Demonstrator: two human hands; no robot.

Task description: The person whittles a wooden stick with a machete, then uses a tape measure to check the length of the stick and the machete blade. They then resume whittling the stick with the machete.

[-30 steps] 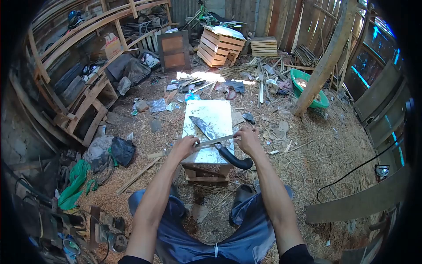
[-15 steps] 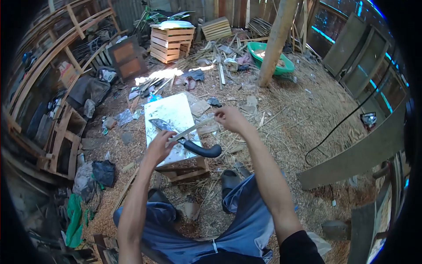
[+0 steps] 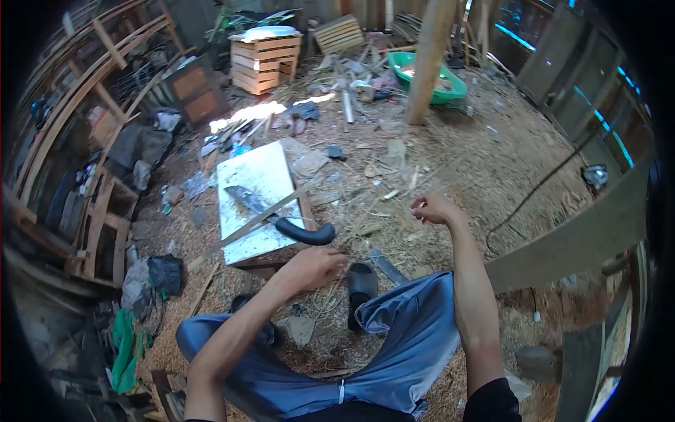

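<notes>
A knife (image 3: 306,230) with a black curved handle lies on the white-topped stool (image 3: 247,169), its blade toward the back left. A thin wooden strip (image 3: 247,227) crosses the stool diagonally by the knife and sticks out past both sides. My left hand (image 3: 316,269) is just below the knife handle, near the stool's front right corner; its fingers are blurred and no held object shows. Off to the right, over the shavings, my right hand (image 3: 432,209) has loosely bent fingers with a gap between the tips and nothing visible in them.
Wood shavings and scraps cover the ground. A slatted crate (image 3: 264,67) stands at the back, with a green basin (image 3: 450,91) behind a wooden post (image 3: 427,67). A long board (image 3: 562,246) slants at the right. Wooden frames line the left.
Both hands have come off the strip. My left hand moved right and down, below the knife handle; my right hand moved right. The strip has shifted toward the lower left.
</notes>
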